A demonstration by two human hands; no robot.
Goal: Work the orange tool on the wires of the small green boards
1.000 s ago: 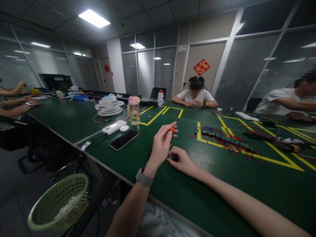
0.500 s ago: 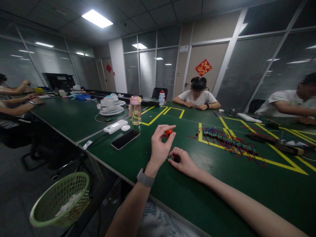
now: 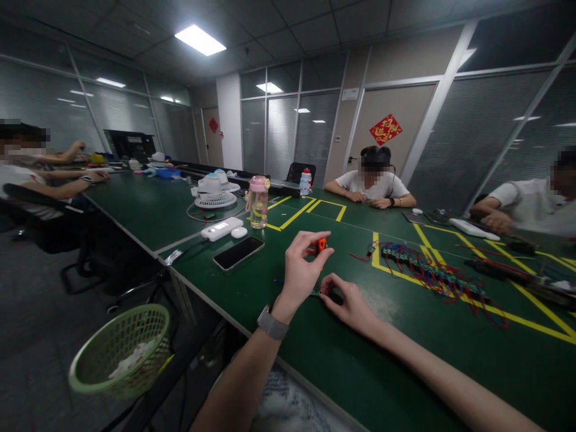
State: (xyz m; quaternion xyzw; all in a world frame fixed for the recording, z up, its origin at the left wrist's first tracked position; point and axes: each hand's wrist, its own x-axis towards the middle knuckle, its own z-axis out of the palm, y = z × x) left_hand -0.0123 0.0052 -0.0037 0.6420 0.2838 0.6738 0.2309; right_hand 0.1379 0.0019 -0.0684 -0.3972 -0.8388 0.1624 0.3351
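Note:
My left hand (image 3: 302,269), with a grey-banded watch on the wrist, is raised over the table. Its thumb and fingers pinch a small orange piece (image 3: 321,245) with dark parts; its exact kind is too small to make out. Lower and to the right, my right hand (image 3: 345,300) rests on the table with thumb and fingertips curled together. At its fingertips lies a small green circuit board (image 3: 315,293), mostly hidden behind the left wrist and the fingers. A short blue wire end shows left of the left wrist.
A row of wired circuit boards (image 3: 432,267) lies right, inside yellow tape. Left stand a phone (image 3: 238,253), a white power strip (image 3: 222,229), a water bottle (image 3: 258,204) and white fans (image 3: 215,192). A green basket (image 3: 121,354) is on the floor. Other people sit around the table.
The view has turned slightly left, so the scene sits further right. The orange piece shows more fully between my left fingers. My right fingers are more arched around a visible gap.

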